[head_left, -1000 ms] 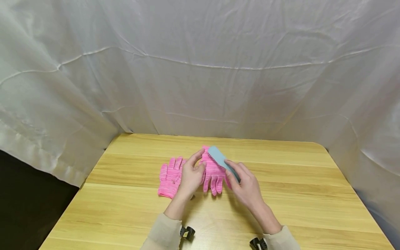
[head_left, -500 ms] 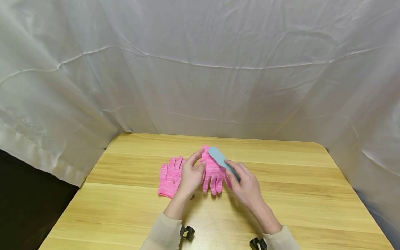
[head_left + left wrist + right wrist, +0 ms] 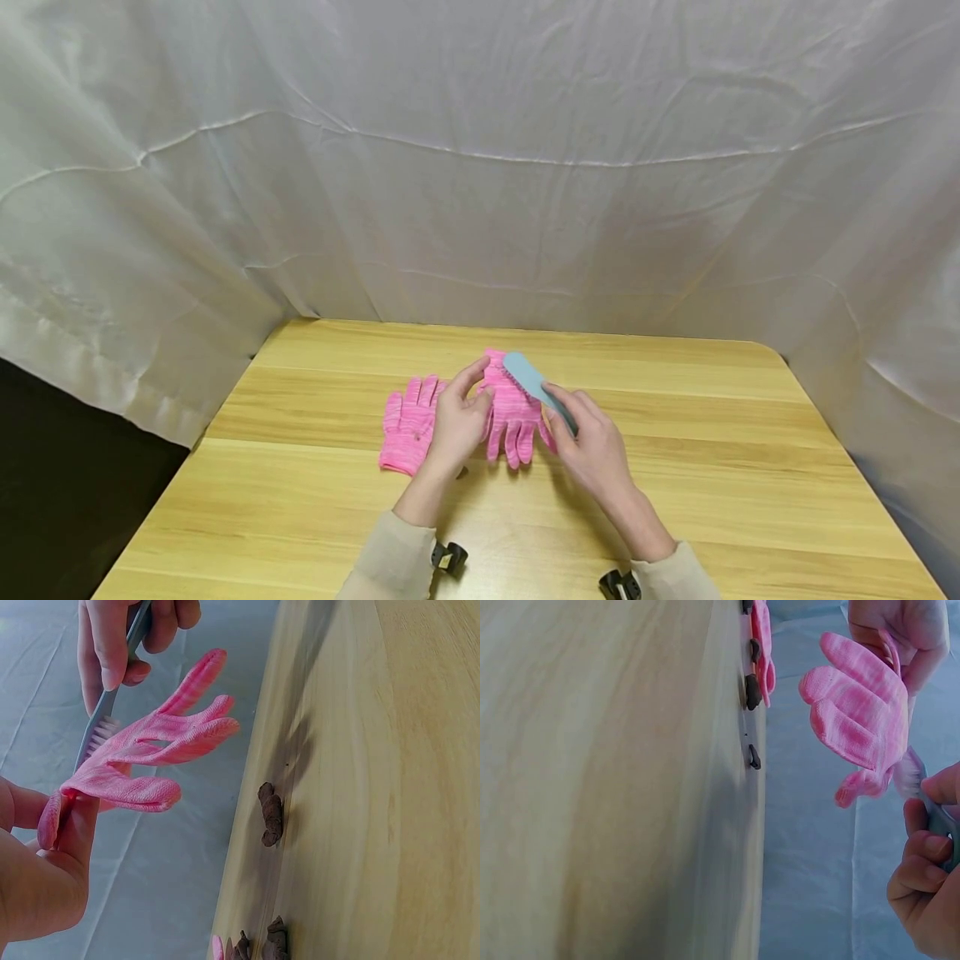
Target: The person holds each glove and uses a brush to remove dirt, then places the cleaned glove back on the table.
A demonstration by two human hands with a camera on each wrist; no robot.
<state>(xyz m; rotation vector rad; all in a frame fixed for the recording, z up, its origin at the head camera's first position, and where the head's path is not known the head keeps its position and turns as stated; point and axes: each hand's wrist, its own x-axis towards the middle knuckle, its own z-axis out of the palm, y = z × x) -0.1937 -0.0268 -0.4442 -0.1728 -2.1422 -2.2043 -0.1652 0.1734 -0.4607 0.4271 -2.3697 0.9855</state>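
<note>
My left hand pinches a pink knitted glove by its side and holds it above the table, the glove's fingers pointing toward me. In my right hand is a blue-grey brush, gripped by its handle. The brush's pale bristles touch the glove's face in the left wrist view. A second pink glove lies on the table left of my left hand, partly hidden by it.
Several dark brown lumps lie on the wooden table below the hands. A grey curtain hangs behind and beside the table.
The brush in my right hand has shifted very slightly right along the held glove. My left hand and the glove on the table stay in place.
</note>
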